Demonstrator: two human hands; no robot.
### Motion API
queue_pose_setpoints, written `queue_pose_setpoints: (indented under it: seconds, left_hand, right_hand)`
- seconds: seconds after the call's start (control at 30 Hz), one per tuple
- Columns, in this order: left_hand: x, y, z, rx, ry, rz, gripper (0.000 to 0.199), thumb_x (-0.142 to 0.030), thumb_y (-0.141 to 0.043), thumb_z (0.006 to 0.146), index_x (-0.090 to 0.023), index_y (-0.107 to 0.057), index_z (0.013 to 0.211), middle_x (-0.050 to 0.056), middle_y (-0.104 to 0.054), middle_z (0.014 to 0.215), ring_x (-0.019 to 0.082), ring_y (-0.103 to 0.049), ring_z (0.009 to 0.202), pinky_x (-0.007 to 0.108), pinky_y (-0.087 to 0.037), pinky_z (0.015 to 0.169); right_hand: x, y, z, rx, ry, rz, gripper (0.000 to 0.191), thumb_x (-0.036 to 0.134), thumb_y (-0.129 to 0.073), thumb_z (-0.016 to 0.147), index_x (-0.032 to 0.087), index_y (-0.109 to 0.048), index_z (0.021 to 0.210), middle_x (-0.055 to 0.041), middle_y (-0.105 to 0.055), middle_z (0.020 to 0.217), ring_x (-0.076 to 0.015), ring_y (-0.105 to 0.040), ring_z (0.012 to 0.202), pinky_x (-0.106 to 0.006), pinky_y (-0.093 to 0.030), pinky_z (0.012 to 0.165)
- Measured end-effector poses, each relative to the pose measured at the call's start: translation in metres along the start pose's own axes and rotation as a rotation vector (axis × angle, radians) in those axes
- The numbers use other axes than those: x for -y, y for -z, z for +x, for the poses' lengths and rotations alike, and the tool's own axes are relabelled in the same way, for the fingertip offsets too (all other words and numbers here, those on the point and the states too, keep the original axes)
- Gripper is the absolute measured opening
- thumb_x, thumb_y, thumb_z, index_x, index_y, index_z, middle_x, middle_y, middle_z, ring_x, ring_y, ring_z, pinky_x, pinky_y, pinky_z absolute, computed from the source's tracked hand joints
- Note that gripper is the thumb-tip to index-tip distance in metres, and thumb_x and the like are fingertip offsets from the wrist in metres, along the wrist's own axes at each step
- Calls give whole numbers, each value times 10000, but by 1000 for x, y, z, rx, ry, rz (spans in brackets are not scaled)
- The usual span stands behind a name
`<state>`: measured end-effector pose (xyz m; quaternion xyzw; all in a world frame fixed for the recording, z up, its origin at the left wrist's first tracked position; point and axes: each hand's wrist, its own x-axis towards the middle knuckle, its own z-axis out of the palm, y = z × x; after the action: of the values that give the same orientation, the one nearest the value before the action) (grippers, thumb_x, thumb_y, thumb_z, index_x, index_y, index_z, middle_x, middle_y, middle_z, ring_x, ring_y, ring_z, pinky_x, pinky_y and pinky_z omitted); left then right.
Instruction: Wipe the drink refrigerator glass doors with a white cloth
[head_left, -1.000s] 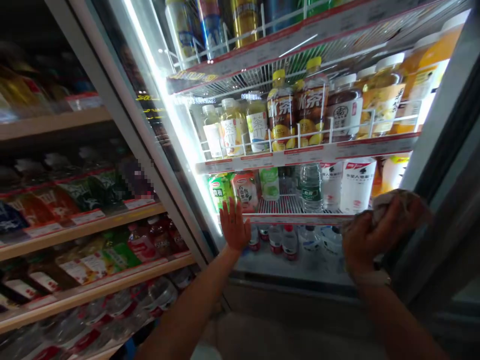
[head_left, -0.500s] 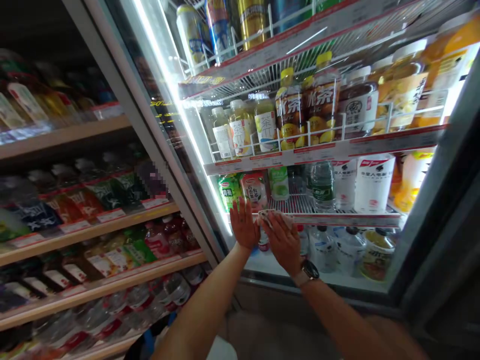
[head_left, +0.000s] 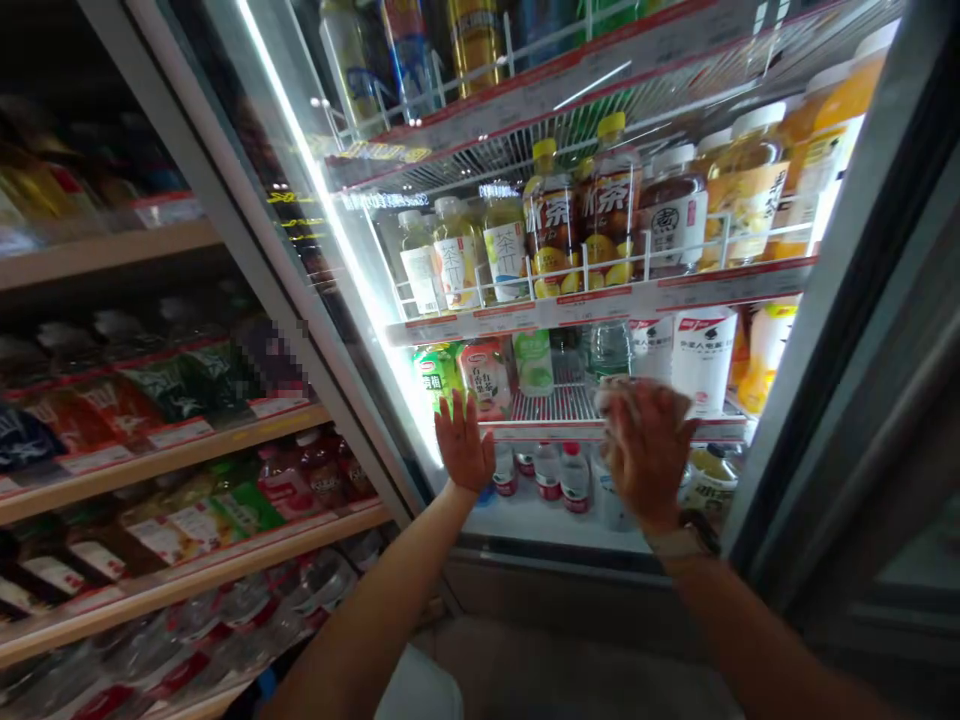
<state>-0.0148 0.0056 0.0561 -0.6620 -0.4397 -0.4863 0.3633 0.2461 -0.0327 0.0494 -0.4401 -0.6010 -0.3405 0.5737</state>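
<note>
The right hand (head_left: 649, 450) is curled shut on a crumpled cloth (head_left: 616, 393), soft and light-looking, best held bunched in the palm, against the glass door of a drinks cooler (head_left: 360, 250), while the left hand (head_left: 463, 440) lies open and flat on the glass.

- "冰茶" on two iced-tea bottles (head_left: 577, 212), upper centre of the frame
- "茶π" on a tea bottle (head_left: 504, 250), just left of them
- shelf price tags (head_left: 592, 311): too small to read
</note>
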Motion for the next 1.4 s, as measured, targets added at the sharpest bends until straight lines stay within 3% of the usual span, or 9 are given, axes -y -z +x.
queue_pose_setpoints:
  seconds: [0.1, 0.2, 0.33, 0.5, 0.67, 0.87, 1.0, 1.23, 1.4]
  left_hand:
    - [0, 0, 0, -6, 0, -1, 605, -440, -320, 983, -142, -320, 1510, 164, -383, 1536, 256, -118, 1504, 509, -204, 1205]
    - [-1, 0, 0, -14, -7, 15, 606, -422, -315, 987, -145, -279, 1524, 161, -359, 1549, 258, -120, 1504, 512, -202, 1206]
    - [-4, 2, 3, -20, -41, 38, 617, -393, -320, 993, -164, -183, 1549, 145, -275, 1588, 267, -117, 1505, 509, -189, 1210]
    - [-6, 5, 6, -36, -82, 35, 619, -355, -332, 997, -173, -142, 1557, 131, -193, 1612, 262, -95, 1508, 478, -153, 1220]
    - [-5, 6, 9, -57, -109, 49, 605, -372, -295, 1007, -171, -144, 1558, 121, -174, 1620, 245, -87, 1511, 449, -156, 1220]
    - [-2, 5, 6, -33, -95, 42, 623, -362, -337, 995, -162, -150, 1554, 143, -224, 1603, 260, -102, 1506, 481, -171, 1218]
    - [-1, 5, 4, 3, -72, 40, 625, -367, -345, 992, -164, -157, 1552, 146, -233, 1599, 276, -108, 1503, 508, -182, 1214]
    - [-5, 5, 7, -52, -93, 12, 624, -327, -369, 985, -171, -163, 1553, 121, -176, 1616, 270, -93, 1507, 485, -169, 1219]
    - [-7, 6, 8, -63, -106, 36, 621, -309, -358, 985, -153, -163, 1553, 123, -183, 1617, 271, -97, 1508, 472, -170, 1218]
  right_hand:
    - [-30, 9, 28, -207, -264, -21, 576, 258, -450, 958, 155, -350, 1516, -213, -294, 1571, -403, -200, 1470, -704, -92, 1130]
    - [-28, 5, 36, -290, -374, -9, 573, 270, -458, 956, 126, -373, 1504, -252, -322, 1546, -437, -241, 1447, -717, -111, 1116]
    - [19, -20, 25, -192, -235, 36, 589, 260, -474, 950, 217, -342, 1522, -182, -370, 1543, -387, -304, 1437, -683, -170, 1133]
    - [81, -46, -16, 15, -19, 126, 539, 192, -468, 942, 287, -434, 1472, -95, -550, 1427, -252, -460, 1365, -478, -198, 1195]
    - [98, -52, -66, 186, 215, 228, 497, 50, -423, 920, 254, -584, 1344, -56, -644, 1319, -136, -555, 1266, -299, -257, 1152]
    - [63, -33, -56, 271, 356, 204, 483, 57, -423, 942, 254, -556, 1362, -26, -595, 1385, -129, -493, 1327, -329, -212, 1191]
    - [18, -11, -29, 113, 184, 90, 526, 123, -496, 930, 245, -472, 1440, -82, -584, 1394, -192, -459, 1365, -396, -203, 1205]
    - [-63, 22, 5, -245, -209, -48, 613, 227, -517, 916, 166, -372, 1508, -199, -343, 1553, -410, -304, 1430, -651, -218, 1138]
    - [-61, 19, 20, -372, -412, 34, 654, 269, -566, 888, 129, -384, 1501, -198, -333, 1557, -441, -303, 1420, -613, -257, 1140]
